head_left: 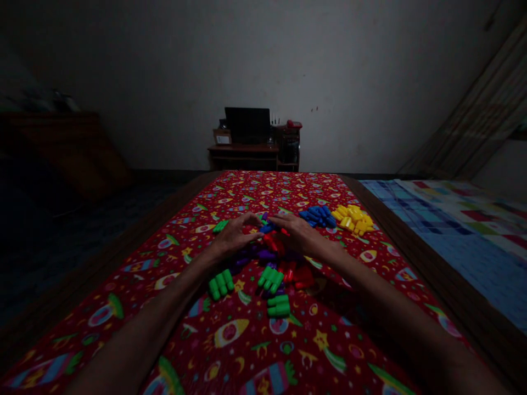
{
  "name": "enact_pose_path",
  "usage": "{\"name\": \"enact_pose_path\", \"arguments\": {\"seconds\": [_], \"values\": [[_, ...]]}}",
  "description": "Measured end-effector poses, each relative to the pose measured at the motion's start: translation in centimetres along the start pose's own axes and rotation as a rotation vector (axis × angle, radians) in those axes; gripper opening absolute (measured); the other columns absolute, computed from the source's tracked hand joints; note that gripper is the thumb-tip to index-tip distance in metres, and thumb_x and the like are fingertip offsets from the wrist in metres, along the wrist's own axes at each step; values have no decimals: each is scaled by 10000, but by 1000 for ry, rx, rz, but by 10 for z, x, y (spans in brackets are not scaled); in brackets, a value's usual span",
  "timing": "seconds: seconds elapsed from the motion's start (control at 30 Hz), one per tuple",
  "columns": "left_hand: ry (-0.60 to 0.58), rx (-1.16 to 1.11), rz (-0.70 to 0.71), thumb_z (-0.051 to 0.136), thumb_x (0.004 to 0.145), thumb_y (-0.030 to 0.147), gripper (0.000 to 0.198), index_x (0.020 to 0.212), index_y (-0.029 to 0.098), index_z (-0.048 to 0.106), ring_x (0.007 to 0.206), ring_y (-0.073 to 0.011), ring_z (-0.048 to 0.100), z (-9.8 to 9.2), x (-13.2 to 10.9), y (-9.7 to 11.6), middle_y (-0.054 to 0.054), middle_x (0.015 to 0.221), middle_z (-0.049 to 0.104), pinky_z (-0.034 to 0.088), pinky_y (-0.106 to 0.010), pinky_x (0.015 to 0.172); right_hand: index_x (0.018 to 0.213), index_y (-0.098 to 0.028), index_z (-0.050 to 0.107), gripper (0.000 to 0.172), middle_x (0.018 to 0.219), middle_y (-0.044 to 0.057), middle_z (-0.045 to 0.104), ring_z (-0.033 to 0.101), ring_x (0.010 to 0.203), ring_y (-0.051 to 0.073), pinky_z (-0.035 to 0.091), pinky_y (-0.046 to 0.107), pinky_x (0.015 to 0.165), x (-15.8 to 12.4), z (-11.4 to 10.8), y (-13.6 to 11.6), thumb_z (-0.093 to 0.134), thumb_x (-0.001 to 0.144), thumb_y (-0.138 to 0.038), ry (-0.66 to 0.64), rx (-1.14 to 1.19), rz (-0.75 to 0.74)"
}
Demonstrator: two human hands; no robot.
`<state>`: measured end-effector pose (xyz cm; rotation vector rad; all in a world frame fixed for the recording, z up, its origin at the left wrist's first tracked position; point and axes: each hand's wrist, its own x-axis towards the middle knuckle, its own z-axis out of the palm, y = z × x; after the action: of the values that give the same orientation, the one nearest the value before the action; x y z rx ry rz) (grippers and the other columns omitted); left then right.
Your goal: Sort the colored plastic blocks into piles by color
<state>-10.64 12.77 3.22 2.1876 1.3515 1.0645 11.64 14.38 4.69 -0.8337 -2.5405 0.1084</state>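
Observation:
Over a mixed pile of plastic pieces on a patterned red cloth [230,332], my left hand [236,235] is at the pile's left side, thumb and fingers apart, nothing between them. My right hand [297,233] reaches in from the right; its fingertips touch or hover over a blue piece [267,227], and what they hold, if anything, is hidden. Red pieces [274,243] and purple pieces [266,255] lie below the hands. Nearer to me are green pieces [270,278]. A blue heap [318,216] and a yellow heap [354,219] sit to the right.
Past the far end of the cloth stands a desk [244,148] with a dark monitor [247,125]. A bed with a blue and checked cover [436,241] is on the right. A wooden cabinet [69,148] stands at the left.

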Motion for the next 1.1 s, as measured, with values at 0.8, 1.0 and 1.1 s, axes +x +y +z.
{"name": "enact_pose_path", "arguments": {"seconds": [0.8,1.0,1.1], "values": [[280,267,-172,399,798,296,327,977,199,655,953,-212,652,-11,-13,-65,-52,1004,721,504,-354,914,1050,-218,693,276,1215,131,594,521,1103,267,397,340,879,-44,-38,95,614,793,-158,-159,-385,251],[272,262,-166,403,789,312,334,923,193,685,929,-213,657,-12,-12,-70,-62,988,728,515,-359,892,979,-177,693,215,1086,123,636,580,981,235,439,321,820,-44,-44,95,667,769,-213,-96,-224,226],[261,261,-173,402,783,305,341,920,190,692,919,-217,662,-12,-13,-67,-64,990,732,522,-361,875,1026,-177,680,252,1020,97,680,622,932,211,465,328,825,-37,-49,93,553,867,-326,203,-19,301]]}}
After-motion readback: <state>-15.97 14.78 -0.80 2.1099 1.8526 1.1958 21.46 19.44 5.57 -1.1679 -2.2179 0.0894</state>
